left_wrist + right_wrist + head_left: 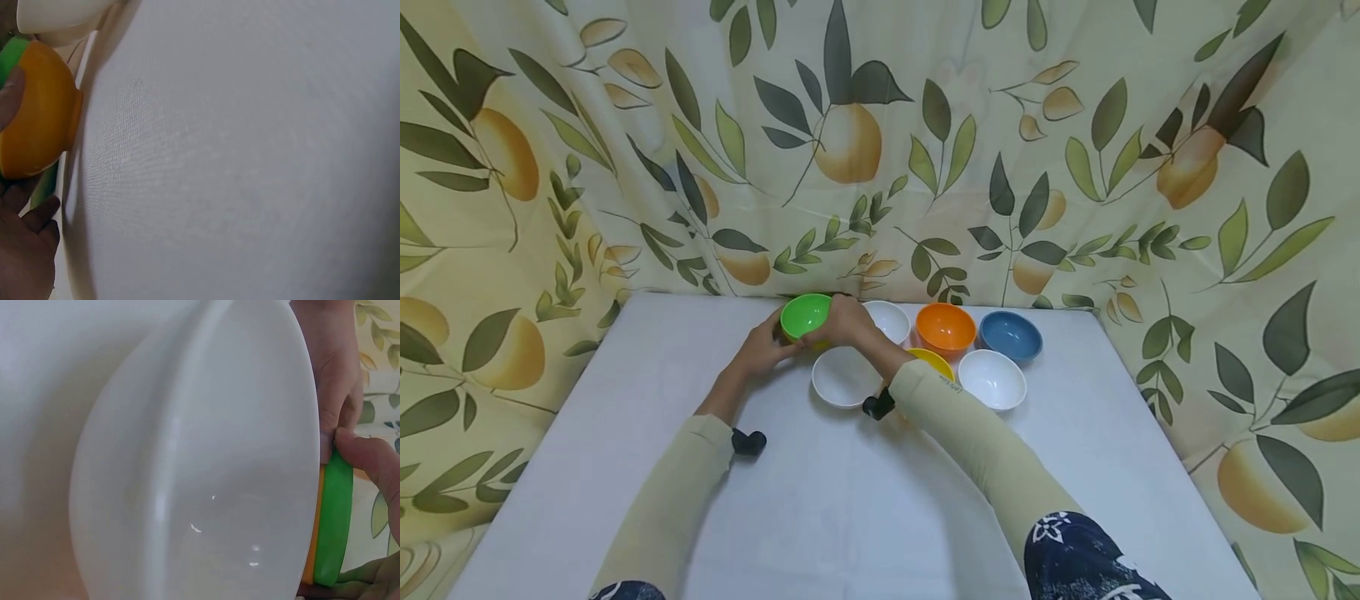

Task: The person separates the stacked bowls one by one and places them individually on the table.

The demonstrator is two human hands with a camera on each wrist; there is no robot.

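At the far edge of the table, a green bowl (806, 315) sits nested in a yellow-orange bowl (44, 112). My left hand (762, 343) grips the nested pair from the left side. From the right, my right hand (844, 320) holds the same pair, its fingers partly hiding the rim. The yellow-orange bowl's foot is at or just above the cloth; I cannot tell which. A white bowl (844, 379) stands just in front of the hands and looms large in the right wrist view.
Right of the hands stand another white bowl (889, 321), an orange bowl (946, 327) and a blue bowl (1011, 335). Nearer are a yellow bowl (934, 362), partly behind the right forearm, and a further white bowl (992, 379). A patterned curtain (865, 208) hangs behind the white-covered table (820, 517).
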